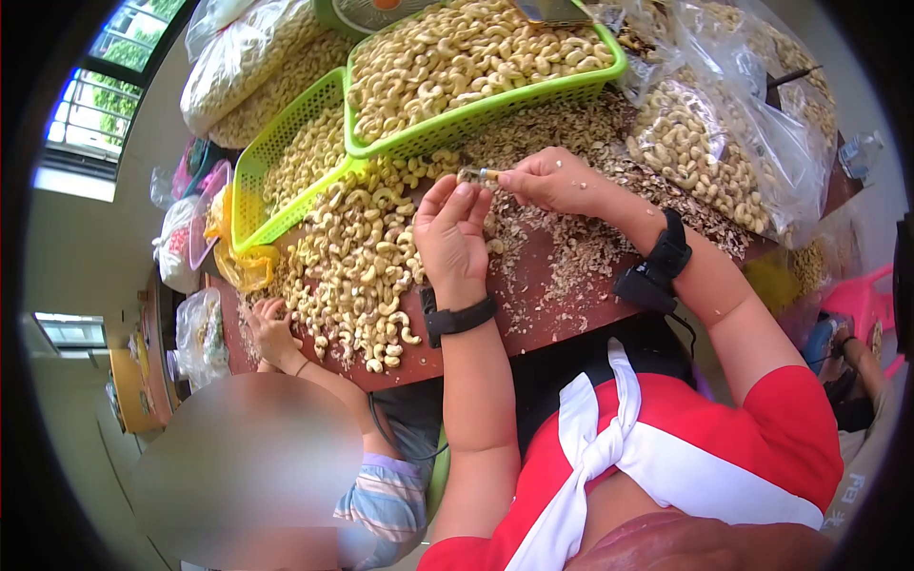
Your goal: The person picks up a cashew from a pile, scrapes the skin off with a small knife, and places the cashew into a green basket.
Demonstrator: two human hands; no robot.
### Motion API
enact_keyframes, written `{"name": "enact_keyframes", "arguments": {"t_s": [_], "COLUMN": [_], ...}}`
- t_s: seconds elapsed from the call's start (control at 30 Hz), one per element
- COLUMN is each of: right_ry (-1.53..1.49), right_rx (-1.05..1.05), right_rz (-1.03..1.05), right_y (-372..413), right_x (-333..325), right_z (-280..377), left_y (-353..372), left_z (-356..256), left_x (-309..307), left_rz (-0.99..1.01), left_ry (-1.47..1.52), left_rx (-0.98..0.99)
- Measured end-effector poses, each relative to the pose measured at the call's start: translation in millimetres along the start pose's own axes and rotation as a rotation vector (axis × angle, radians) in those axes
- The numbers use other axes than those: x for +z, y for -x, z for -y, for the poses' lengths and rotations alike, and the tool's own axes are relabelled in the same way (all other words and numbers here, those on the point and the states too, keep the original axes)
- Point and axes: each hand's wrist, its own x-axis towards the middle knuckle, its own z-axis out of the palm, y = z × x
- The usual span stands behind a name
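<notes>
My left hand (452,228) is raised over the table, palm up, its fingertips pinched on a small cashew (468,175). From the right my right hand (552,181) grips a small knife (488,174) with a light handle, its tip at the nut. A pile of loose cashews (362,252) lies on the red-brown table (528,285) to the left of my left hand. Flaky brown husks (571,238) are scattered under and beyond my right hand.
A large green basket (476,109) of cashews stands behind, a smaller green basket (246,190) to its left. Bags of cashews are at the back left and right (700,152). Another person's hand (271,333) rests at the pile's left edge.
</notes>
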Motion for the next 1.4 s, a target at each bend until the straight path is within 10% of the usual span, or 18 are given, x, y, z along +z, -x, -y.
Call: {"name": "enact_keyframes", "arguments": {"t_s": [0.17,0.33,0.43,0.5,0.77,0.97,1.2,1.4], "right_ry": [0.072,0.231,0.183,0.179,0.267,0.231,0.164,0.136], "right_rx": [-0.090,-0.221,-0.340,-0.321,-0.204,-0.159,-0.050,-0.046], "right_rz": [-0.114,-0.190,-0.234,-0.239,-0.291,-0.234,-0.171,-0.152], "right_y": [1.9,-1.6,-5.3,4.0,3.0,1.2,5.6,3.3], "right_x": [-9.0,-16.7,-16.1,-10.5,-28.8,-26.5,-26.0,-25.2], "right_z": [-0.6,-8.6,-18.7,-16.3,-4.1,-7.4,-0.4,-3.4], "left_y": [18.3,67.6,43.2,8.0,29.3,31.6,46.0,25.6], "left_z": [-2.9,-13.9,-10.0,-2.6,-33.6,-43.8,-40.0,-31.5], "left_x": [22.4,104.6,153.7,176.5,116.7,36.0,-1.1,-14.8], "left_rz": [-0.160,0.092,0.194,0.390,0.148,-0.055,0.259,0.132], "left_ry": [-0.276,-0.603,-0.858,-0.885,-0.693,-1.018,-1.622,-1.574], "left_rx": [0.472,1.370,1.507,1.097,1.013,0.614,0.039,0.210]}}
